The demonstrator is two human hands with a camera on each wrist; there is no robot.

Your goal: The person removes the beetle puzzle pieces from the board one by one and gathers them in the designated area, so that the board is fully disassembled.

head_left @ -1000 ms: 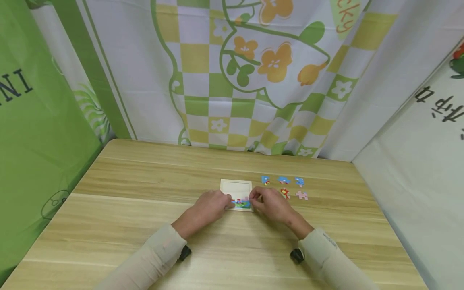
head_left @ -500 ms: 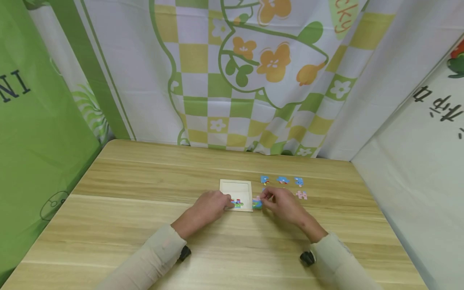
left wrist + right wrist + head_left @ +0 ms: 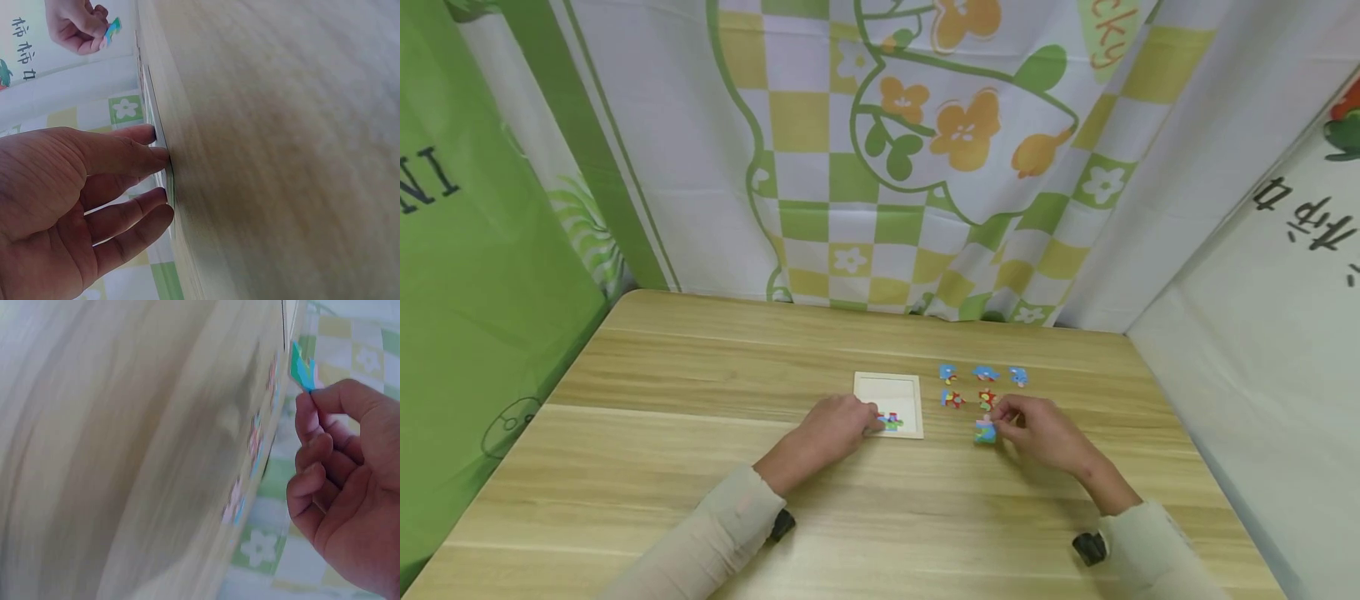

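Note:
My right hand (image 3: 1041, 433) pinches a blue, green and pink puzzle piece (image 3: 985, 432) between thumb and forefinger, just in front of the loose pieces. In the right wrist view the piece (image 3: 302, 366) stands out from the fingertips, off the table. My left hand (image 3: 837, 427) rests its fingertips at the lower left corner of a square, light wooden puzzle tray (image 3: 920, 400). Its fingers lie loosely bent along the tray's edge in the left wrist view, where the left hand (image 3: 94, 194) is seen close up. Colourful puzzle pieces (image 3: 892, 422) lie in the tray beside those fingertips, partly hidden.
Several loose pieces lie in rows right of the tray, among them a blue piece (image 3: 1018, 376) and a red sun-like piece (image 3: 987, 399). The wooden table (image 3: 715, 358) ends at a patterned curtain (image 3: 805, 225) behind.
My right hand has lifted the blue, green and pink piece out of the tray's lower right corner and carried it right. The left hand has stayed at the tray.

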